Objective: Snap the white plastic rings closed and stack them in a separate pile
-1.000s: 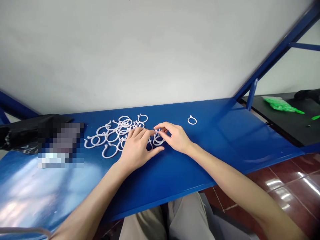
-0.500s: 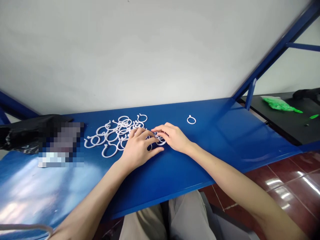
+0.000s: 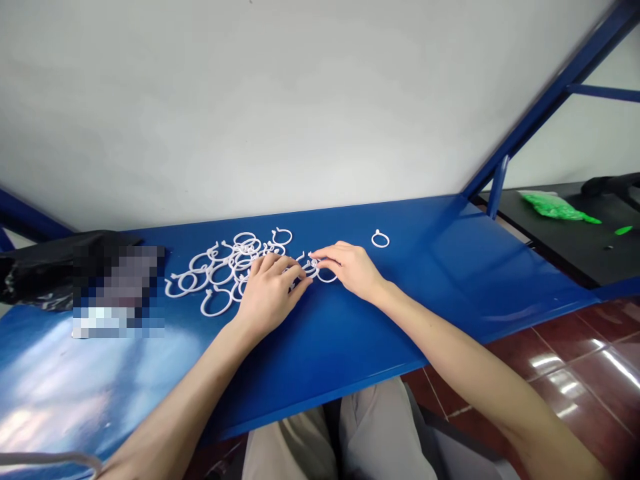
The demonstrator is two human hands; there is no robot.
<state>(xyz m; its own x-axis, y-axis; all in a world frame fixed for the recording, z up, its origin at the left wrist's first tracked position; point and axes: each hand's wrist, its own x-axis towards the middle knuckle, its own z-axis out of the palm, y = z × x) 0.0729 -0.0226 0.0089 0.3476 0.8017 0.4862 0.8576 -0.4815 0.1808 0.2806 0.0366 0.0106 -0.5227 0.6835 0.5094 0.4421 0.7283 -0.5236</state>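
My right hand (image 3: 354, 268) is pinched on a white curtain ring (image 3: 327, 281), whose lower curve shows beneath the fingers. My left hand (image 3: 270, 290) rests at the right side of a pile of similar white rings (image 3: 215, 315), thumb and fingertips drawn together at another ring (image 3: 309, 273). The rings between both hands overlap, so I cannot tell whether they are linked. Several rings in the pile have a gap with small knobbed ends. One closed-looking ring (image 3: 381, 247) lies apart, beyond my right hand.
The blue tabletop (image 3: 425, 227) meets a pale wall (image 3: 300, 120). A black plastic bag (image 3: 40, 267) lies at the left beside a blurred-out item (image 3: 125, 287). Blue frame bars (image 3: 540, 107) rise at the right, where a black table (image 3: 550, 247) holds a green bag (image 3: 550, 205).
My right hand has drawn slightly right with its ring, uncovering more of the rings between the hands. My left thumb has closed in toward the fingertips.
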